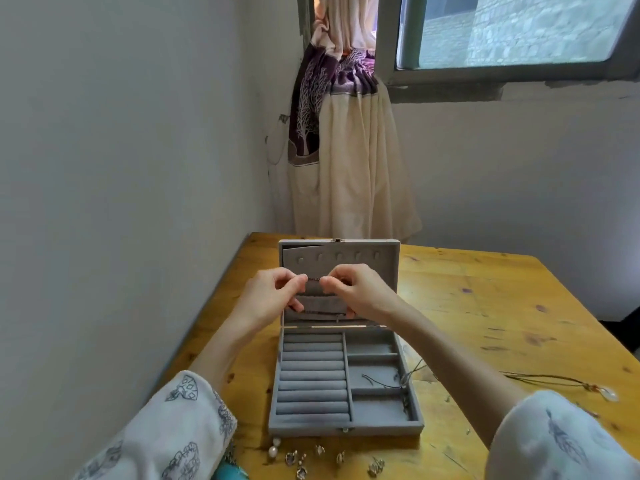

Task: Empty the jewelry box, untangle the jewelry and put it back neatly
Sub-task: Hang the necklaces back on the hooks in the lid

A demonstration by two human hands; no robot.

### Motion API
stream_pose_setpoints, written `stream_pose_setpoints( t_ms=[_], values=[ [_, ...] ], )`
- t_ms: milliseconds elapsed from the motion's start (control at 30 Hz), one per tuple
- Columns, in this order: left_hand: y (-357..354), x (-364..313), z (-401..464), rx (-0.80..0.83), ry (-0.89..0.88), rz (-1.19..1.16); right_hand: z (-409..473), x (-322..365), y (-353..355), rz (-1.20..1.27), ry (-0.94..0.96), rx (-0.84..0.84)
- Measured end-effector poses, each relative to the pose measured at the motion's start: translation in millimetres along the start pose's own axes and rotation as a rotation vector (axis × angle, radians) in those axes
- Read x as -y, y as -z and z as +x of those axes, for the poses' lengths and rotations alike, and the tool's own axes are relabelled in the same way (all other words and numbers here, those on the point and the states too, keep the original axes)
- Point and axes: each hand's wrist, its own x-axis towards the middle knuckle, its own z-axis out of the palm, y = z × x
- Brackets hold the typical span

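Nearest the camera, at six o'clock, two white printed sleeves (162, 431) were cut off by the bottom edge, and a turquoise object (230, 472) beside the left sleeve was mostly out of frame. On the wooden table (485, 306), just in front of the jewelry box, lay a row of small earrings (301, 460) and a pearl piece (275, 449); they were too small to make out in detail. At four o'clock a thin cord necklace (554, 379) with a pale pendant stretched across the table, partly hidden by the right forearm.

The jewelry box (346, 427) sat open at the centre. Its ring rolls at the left were bare; a dark cord (381, 382) lay in a right-hand compartment and trailed over the box's right wall.

Above the tray, in front of the upright lid (388, 258), both hands were raised. The left hand (270, 296) and the right hand (360, 292) each had thumb and forefinger pinched closed on a thin dark chain (314, 279), a short length stretched between the fingertips. A lower stretch of chain hung between the palms; whether it was the same piece was unclear. The hands covered much of the lid's pocket, leaving only its hooks visible.

Farther off, at twelve o'clock, a cream and purple curtain (346, 150) hung in the corner beside a window (502, 29), cut off by the top edge.
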Motion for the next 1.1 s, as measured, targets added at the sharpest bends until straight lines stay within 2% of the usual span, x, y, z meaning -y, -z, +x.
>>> stream_pose_setpoints(
  t_ms=[100,233,367,433,500,600,733,867,1100],
  values=[
    [-17,-2,15,-0.147,-0.086,0.107,12,-15,-1,-0.118,0.043,-0.211],
    [-50,-16,33,-0.263,-0.205,0.251,14,-44,11,-0.165,0.079,-0.454],
    [-80,-31,51,-0.422,-0.357,0.513,6,-62,25,-0.240,-0.028,-0.655],
    [-90,-34,61,-0.426,-0.390,0.556,8,-68,29,-0.250,-0.114,-0.679],
    [-97,-35,69,-0.350,-0.368,0.584,12,-72,29,-0.205,-0.168,-0.665],
    [-100,-32,76,-0.277,-0.322,0.640,19,-75,24,-0.152,-0.158,-0.654],
    [-104,-26,80,-0.369,-0.336,0.694,23,-77,16,-0.243,-0.132,-0.696],
    [-114,-25,81,-0.501,-0.362,0.778,28,-75,10,-0.336,-0.183,-0.754],
    [-118,-19,87,-0.496,-0.354,0.903,34,-79,6,-0.322,-0.227,-0.770]
  ],
)
